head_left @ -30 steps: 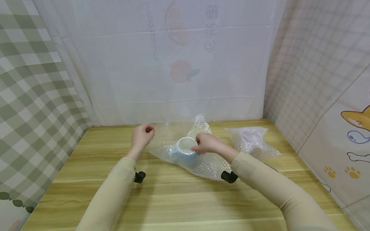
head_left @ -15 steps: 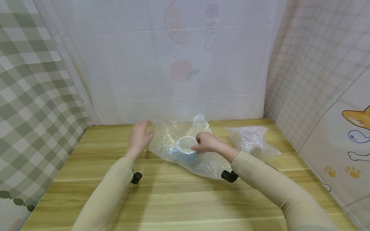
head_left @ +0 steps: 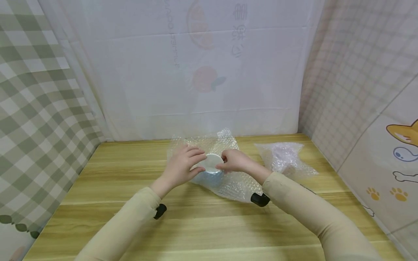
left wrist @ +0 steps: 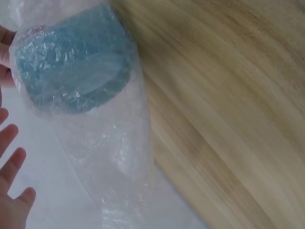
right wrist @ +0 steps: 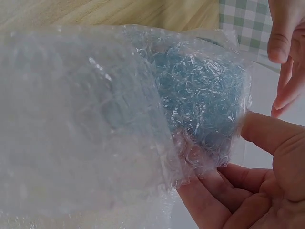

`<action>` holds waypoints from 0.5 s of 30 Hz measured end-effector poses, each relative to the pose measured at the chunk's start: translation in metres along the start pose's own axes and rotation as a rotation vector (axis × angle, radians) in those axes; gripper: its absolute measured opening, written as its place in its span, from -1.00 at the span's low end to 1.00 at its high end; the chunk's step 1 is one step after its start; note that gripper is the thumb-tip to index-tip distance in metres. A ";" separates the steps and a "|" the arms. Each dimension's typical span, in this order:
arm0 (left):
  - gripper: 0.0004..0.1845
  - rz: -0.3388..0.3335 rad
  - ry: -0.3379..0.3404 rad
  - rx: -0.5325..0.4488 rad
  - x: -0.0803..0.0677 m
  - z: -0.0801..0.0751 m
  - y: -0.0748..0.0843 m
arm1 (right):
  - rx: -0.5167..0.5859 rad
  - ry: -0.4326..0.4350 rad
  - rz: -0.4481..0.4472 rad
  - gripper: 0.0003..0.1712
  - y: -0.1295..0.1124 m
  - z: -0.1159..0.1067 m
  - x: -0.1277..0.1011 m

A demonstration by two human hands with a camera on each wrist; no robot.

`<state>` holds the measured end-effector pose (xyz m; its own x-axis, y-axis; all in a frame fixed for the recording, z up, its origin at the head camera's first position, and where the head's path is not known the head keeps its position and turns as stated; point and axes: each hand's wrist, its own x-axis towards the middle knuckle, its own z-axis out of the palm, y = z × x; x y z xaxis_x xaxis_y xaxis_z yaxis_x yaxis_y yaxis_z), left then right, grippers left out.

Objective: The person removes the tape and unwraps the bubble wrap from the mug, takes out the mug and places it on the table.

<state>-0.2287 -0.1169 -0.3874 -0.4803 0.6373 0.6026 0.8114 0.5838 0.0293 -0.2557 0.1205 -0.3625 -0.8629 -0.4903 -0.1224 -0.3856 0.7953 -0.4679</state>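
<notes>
- While the blue cup [head_left: 209,173] stands upright on a sheet of bubble wrap [head_left: 228,183] near the middle of the table's far edge, both hands meet at its white rim.
- Right hand [head_left: 236,161]: thumb and fingers curled, pinching the rim on its right side together with a fold of wrap; judged as steadying the cup so the sheet can come up round it.
- Left hand [head_left: 183,167]: fingers fairly straight, laid over the wrap against the cup's left side and reaching the rim; it seems to press the film up the wall rather than grip it.
- Right wrist view: the blue body shows through bubbled film, thumb [right wrist: 271,136] on the outside. Left wrist view: the cup's base is covered by wrap, fingertips [left wrist: 12,164] spread loosely beside it.
- Wrap rises crumpled behind the cup toward the far edge and trails toward the right sleeve.
- Second crumpled piece of bubble wrap [head_left: 284,157] lies apart near the far right corner.
- Table [head_left: 202,232]: pale wood planks, grain running left to right.
- Room: white cloth with faint fruit prints behind; green checked cloth left; grid cloth and a cartoon dog panel [head_left: 403,136] right.
</notes>
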 end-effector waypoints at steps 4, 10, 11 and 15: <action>-0.59 0.065 -0.064 0.025 0.000 0.004 0.004 | -0.027 0.030 -0.059 -0.66 0.002 0.001 -0.001; -0.76 0.122 -0.069 0.008 -0.001 0.010 0.009 | -0.066 0.076 -0.122 -0.66 0.004 0.003 -0.002; -0.78 0.126 -0.064 0.000 -0.001 0.010 0.009 | -0.069 0.084 -0.135 -0.67 0.005 0.003 -0.002; -0.80 0.129 -0.040 -0.022 -0.001 0.012 0.012 | -0.084 0.128 -0.181 -0.61 0.009 0.001 -0.004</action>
<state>-0.2231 -0.1043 -0.3973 -0.3839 0.7262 0.5703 0.8742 0.4848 -0.0289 -0.2554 0.1289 -0.3668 -0.8097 -0.5824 0.0715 -0.5587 0.7280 -0.3973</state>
